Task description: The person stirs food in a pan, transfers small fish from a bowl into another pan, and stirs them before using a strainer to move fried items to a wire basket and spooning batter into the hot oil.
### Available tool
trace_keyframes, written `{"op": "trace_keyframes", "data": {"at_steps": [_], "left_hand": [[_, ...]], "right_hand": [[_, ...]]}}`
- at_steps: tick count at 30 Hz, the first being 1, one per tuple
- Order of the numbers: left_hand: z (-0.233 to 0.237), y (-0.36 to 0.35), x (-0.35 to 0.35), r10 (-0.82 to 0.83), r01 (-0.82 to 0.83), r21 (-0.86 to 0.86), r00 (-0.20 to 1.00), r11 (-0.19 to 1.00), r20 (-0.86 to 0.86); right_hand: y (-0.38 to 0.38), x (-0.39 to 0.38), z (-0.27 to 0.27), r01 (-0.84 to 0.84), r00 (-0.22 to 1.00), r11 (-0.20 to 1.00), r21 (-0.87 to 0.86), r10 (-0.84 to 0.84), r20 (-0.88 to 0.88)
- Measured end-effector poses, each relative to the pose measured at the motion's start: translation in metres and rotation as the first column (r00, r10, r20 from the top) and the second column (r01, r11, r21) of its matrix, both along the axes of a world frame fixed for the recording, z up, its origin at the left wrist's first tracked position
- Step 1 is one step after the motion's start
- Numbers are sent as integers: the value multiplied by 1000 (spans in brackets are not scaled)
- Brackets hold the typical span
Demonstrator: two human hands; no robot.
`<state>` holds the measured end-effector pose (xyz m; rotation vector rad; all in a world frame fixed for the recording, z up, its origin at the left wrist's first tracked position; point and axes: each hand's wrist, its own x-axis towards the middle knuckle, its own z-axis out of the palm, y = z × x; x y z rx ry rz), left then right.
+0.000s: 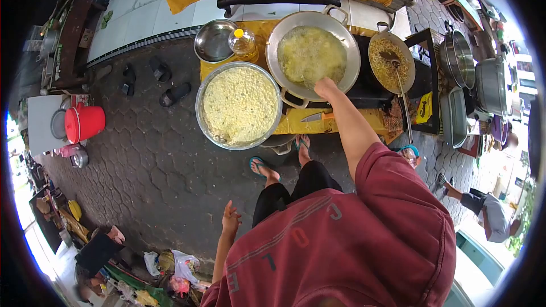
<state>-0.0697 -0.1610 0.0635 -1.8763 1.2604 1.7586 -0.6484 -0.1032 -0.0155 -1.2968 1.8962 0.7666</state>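
My right hand (325,87) is closed at the near rim of a large metal wok (273,74). Pale yellow pieces fry in bubbling oil (311,54) inside it. What the fingers grip is hard to make out; something greyish dips into the oil beside them. Left of the wok stands a wide metal basin (200,115) full of pale batter with green flecks (239,103). My left hand (231,216) hangs low by my side, fingers apart, holding nothing. Just below the wok, a knife with an orange handle (326,116) lies on the yellow-covered surface.
A frying pan of noodles (387,79) with a ladle (398,74) sits on the right. Behind the basin are an oil bottle (244,45) and an empty steel bowl (213,42). Pots (492,88) line the far right. A red bucket (85,123) and loose sandals (174,95) are leftward. One person (496,216) is at right.
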Motion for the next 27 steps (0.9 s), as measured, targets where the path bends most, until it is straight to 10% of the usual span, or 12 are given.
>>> {"op": "trace_keyframes", "data": {"at_steps": [1,3,10,12,15,21,27], "left_hand": [[0,0,-1,18,-18,5,1000,1000,-7],[2,-1,-6,38,-38,8,999,999,-18],[6,1,-4,30,-30,5,999,1000,-20],[6,3,-4,41,-41,14,999,999,-20],[5,6,-2,-21,21,-16,1000,1000,19],[3,10,12,-20,20,-14,1000,1000,-22],[1,14,38,-16,15,-39,999,999,-37]], "right_hand": [[3,-2,-2,2,1000,1000,-1,-2,-3],[8,-6,-7,792,583,531,-302,-805,114],[41,7,-53,635,772,746,-200,-624,124],[24,31,34,857,502,464,-224,-850,160],[25,42,53,849,463,383,-364,-872,162],[21,86,74,682,615,487,-546,-785,69],[-5,141,81,687,579,210,-696,-738,348]]}}
